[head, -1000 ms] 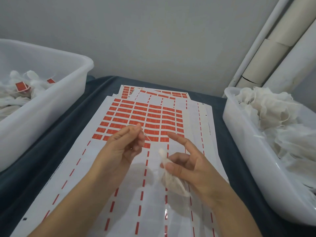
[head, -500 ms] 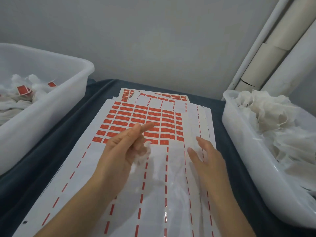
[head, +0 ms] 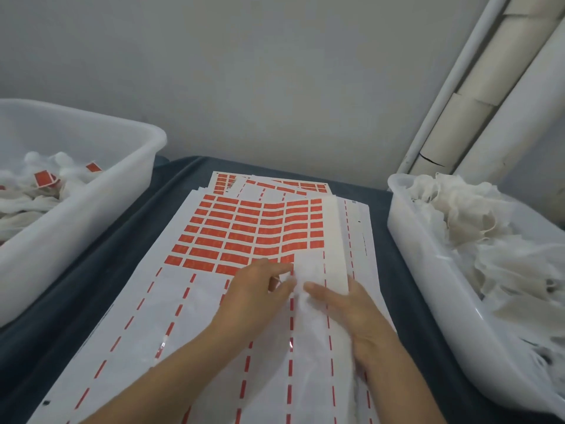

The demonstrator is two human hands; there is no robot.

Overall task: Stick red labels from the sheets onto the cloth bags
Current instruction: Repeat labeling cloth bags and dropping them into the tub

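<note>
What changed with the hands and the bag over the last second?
The cloth bag, held up by the right hand earlier, now lies flat on the label sheet; both hands came down, the left hand smoothing it. Both bins stayed put.

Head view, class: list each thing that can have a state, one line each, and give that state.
Top label sheet: flat, near rows peeled bare, far rows full of red labels.
Cloth bag: spread on the sheet, under both hands.
Left hand: fingers on the bag.
Right hand: flat on the bag.
Left bin: holds labelled bags.
Right bin: heaped with unlabelled bags.
</note>
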